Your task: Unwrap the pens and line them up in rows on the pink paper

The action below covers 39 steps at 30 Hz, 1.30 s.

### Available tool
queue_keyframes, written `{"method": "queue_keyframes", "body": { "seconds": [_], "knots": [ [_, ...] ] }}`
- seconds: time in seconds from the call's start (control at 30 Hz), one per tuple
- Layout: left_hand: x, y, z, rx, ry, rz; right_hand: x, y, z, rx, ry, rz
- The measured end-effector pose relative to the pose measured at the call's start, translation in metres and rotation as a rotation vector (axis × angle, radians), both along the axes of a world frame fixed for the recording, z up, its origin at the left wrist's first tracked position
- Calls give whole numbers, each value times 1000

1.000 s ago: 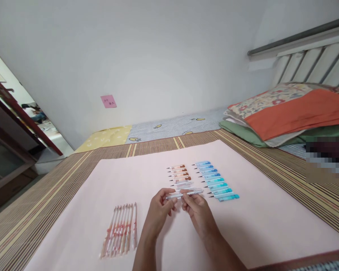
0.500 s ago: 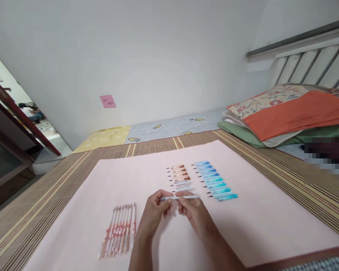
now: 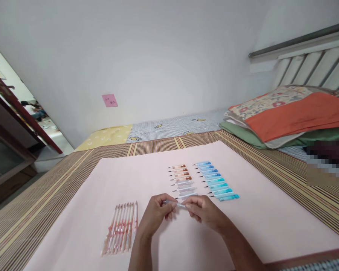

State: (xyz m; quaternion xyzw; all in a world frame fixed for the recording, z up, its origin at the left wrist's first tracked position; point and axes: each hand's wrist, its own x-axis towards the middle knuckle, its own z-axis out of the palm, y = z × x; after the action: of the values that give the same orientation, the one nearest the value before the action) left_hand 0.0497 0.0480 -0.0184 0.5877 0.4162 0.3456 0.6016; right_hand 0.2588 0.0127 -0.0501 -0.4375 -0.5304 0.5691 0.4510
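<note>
My left hand (image 3: 157, 215) and my right hand (image 3: 205, 212) are both pinched on one clear pen (image 3: 175, 203), held level just above a pale pink sheet (image 3: 257, 222). Right behind the hands lies a row of brown-capped and clear pens (image 3: 181, 180). A row of blue pens (image 3: 216, 180) lies to the right of that. To the left of my left hand, a bundle of clear pens with pink print (image 3: 122, 227) lies side by side on the sheet.
The pink sheet lies on a striped woven mat (image 3: 45, 180) over a bed. Folded orange and green bedding (image 3: 288, 116) is piled at the right by a metal bed rail (image 3: 299, 37). A white wall with a pink note (image 3: 109, 100) stands behind; a doorway opens at the left.
The hands have drawn back toward me with the clear pen, away from the pen row. My right hand has slid to the pen's right end and turned flatter.
</note>
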Motion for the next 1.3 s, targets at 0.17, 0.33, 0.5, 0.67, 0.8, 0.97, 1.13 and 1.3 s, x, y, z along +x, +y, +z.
{"method": "queue_keyframes", "body": {
  "seconds": [0.17, 0.33, 0.5, 0.67, 0.8, 0.97, 1.13, 1.3],
  "knots": [
    [4, 2, -7, -15, 96, 78, 2, 3, 0, 129, -71, -98],
    [2, 4, -7, -62, 95, 144, 10, 4, 1, 142, -101, -163],
    [1, 3, -6, -89, 37, 133, 15, 5, -4, 109, -42, -178],
    [1, 4, -7, -111, -7, 138, 17, 4, -5, 65, -11, -181],
    [-2, 5, -7, -148, -64, 148, 23, 3, -2, 59, 27, -221],
    [-1, 5, -11, -226, -240, 146, 17, 4, 2, 32, 301, -266],
    [17, 4, -15, -333, -567, 199, -20, 11, -6, 60, 523, -357],
    [33, 1, -16, -401, -693, 331, -58, 10, -21, 38, 471, -377]
  ]
}}
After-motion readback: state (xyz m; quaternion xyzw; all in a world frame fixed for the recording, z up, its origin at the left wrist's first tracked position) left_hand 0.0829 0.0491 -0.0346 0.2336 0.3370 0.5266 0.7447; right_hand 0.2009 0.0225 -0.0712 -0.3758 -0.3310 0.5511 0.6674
